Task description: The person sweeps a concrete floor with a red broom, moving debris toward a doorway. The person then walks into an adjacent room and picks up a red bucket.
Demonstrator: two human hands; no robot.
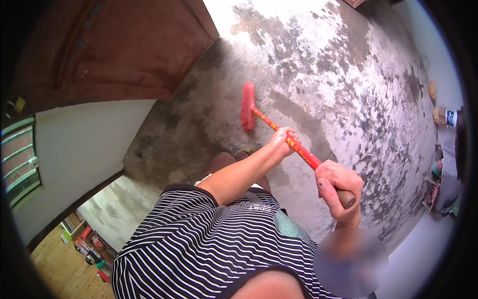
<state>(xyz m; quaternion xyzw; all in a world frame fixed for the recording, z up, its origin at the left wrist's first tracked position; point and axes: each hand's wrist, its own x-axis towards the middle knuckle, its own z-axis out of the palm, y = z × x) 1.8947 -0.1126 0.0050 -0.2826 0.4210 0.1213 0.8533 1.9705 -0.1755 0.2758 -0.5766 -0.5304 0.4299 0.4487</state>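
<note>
My left hand (284, 141) is closed around the middle of a red broom's handle (304, 154), which bears yellow writing. Higher up, my right hand (339, 188) grips the same handle near its brown, wooden-looking end, with the thumb laid along it. The handle slants away to the upper left, down to a red broom head (248, 108) that is blurred. That head is over the grey concrete floor (283, 78), a little beyond my shoes; whether its bristles touch the floor I cannot tell.
A reddish-brown door panel (127, 48) stands at upper left, beside a pale wall (89, 130). Dark patches mottle the floor. Along the right wall are a grey cloth-draped thing (450, 179) and small objects. Several packaged items (93, 246) sit at lower left.
</note>
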